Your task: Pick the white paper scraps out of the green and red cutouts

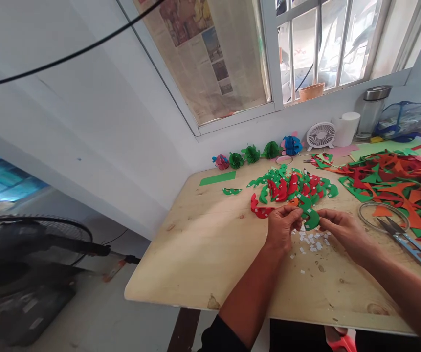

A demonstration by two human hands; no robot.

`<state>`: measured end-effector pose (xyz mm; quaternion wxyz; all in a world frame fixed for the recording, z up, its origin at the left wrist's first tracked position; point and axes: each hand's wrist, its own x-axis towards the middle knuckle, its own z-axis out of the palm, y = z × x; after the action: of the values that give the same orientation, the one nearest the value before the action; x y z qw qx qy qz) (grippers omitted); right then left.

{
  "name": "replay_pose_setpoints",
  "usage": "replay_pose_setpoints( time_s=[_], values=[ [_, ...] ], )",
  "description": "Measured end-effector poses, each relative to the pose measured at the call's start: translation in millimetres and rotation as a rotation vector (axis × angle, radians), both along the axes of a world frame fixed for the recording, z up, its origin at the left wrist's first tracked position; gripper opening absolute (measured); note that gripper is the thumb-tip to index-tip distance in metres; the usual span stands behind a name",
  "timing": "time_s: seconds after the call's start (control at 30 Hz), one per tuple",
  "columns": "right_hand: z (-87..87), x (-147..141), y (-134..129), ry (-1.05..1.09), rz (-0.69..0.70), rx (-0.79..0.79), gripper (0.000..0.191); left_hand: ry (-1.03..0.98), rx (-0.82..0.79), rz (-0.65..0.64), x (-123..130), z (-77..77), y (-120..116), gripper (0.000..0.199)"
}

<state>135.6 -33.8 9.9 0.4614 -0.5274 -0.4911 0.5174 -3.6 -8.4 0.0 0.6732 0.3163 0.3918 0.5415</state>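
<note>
Fingers (295,214) Pinch a Green Cutout (312,222) Over the Table (195,254)

We grip the curved green cutout between the thumb and fingers of our left hand (280,226), which comes in from nine o'clock. Our right hand (342,230) is at the opposite edge, toward three, its thumb and finger drawn close together; we cannot tell whether they grip the cutout or only touch it. Small white squares dot its green face.

Taking that cutout as the centre of the dial, we see white paper bits (315,243) scattered at six o'clock. At eleven lies a heap of red and green cutouts (293,186), and at ten a flat green strip (217,178). Red, orange and green offcuts (411,188) spread at two. We find a clear ring (360,211) at three and scissors (401,238) between three and four, their blade tips reaching the ring. Five paper balls (252,154) line the back from ten toward twelve, where a white fan (321,135) stands.
</note>
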Motion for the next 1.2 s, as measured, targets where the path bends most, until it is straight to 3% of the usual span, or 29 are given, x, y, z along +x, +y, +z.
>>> replay_pose_setpoints(
  time_s=[0.77,1.2],
  values=[
    [-11.1,3.0,1.7,0.027,0.047,-0.038,0.042,0.018,-0.030,0.122,7.3,-1.4,-0.1,0.025],
    [-6.6,1.8,0.9,-0.012,0.044,-0.009,0.043,0.022,-0.061,0.147,7.4,1.4,-2.1,0.025]
  ],
)
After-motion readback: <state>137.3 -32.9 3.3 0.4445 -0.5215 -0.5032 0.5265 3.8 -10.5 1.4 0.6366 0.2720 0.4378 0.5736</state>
